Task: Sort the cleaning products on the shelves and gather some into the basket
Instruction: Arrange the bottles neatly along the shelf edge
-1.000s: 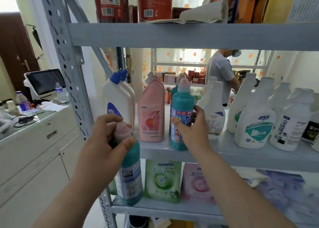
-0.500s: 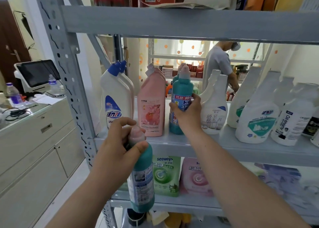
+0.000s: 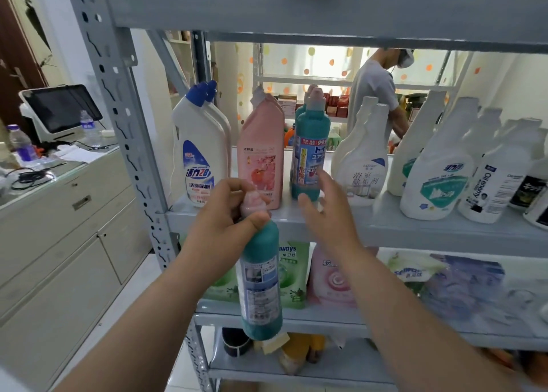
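left hand (image 3: 219, 224) holding teal bottle (image 3: 261, 285), grey shelf (image 3: 421, 233)

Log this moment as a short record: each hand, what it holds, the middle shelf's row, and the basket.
left hand: grips the pink cap of the held teal bottle, hanging upright
right hand: open, fingers spread before the standing teal bottle; contact unclear
middle shelf, left to right: blue-capped white bottles, pink bottles, that teal bottle, white spray bottles
basket: not in view
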Demonstrator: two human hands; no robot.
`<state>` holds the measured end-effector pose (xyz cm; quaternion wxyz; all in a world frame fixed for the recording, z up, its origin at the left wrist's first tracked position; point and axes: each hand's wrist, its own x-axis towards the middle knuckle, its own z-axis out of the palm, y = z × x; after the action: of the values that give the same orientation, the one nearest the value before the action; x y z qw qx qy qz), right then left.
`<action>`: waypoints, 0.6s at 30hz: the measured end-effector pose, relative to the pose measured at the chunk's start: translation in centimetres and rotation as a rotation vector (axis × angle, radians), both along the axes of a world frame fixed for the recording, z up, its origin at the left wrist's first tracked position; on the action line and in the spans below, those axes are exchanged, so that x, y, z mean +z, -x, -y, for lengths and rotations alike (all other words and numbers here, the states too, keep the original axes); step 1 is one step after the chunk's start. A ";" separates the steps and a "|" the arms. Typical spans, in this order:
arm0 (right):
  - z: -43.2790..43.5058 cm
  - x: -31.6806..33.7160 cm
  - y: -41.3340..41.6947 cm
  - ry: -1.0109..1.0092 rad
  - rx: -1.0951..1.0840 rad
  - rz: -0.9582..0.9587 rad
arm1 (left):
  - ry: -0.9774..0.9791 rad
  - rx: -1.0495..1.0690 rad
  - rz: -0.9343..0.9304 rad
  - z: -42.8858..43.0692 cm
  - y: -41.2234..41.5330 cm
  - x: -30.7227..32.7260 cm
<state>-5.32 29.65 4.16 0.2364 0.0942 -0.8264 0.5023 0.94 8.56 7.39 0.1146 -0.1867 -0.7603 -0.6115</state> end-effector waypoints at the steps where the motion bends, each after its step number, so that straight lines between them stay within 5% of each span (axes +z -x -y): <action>1: 0.2 -1.0 -2.2 0.012 0.083 0.050 | -0.056 -0.048 0.024 0.0 0.0 -0.2; 5: 1.5 -5.6 -9.2 0.268 0.467 0.503 | -0.316 -0.242 0.124 -0.8 -0.6 -0.6; 8: 2.1 -8.5 -12.5 0.519 0.546 0.651 | -0.454 -0.304 0.192 -2.2 -1.5 -1.6; 11: 2.0 -9.6 -14.7 0.621 0.479 0.591 | -0.531 -0.246 0.265 -3.6 -2.8 -3.7; 15: 0.8 -9.9 -16.4 0.683 0.290 0.426 | -0.279 -0.209 0.438 -5.2 -6.8 -9.6; 18: -0.1 -9.6 -17.6 0.573 0.176 0.309 | -0.266 -0.331 0.554 -7.6 -10.4 -13.3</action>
<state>12.27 29.73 -5.49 0.0810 0.0176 -0.6664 0.7410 11.31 16.13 -5.88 -0.1733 -0.1178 -0.6356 -0.7430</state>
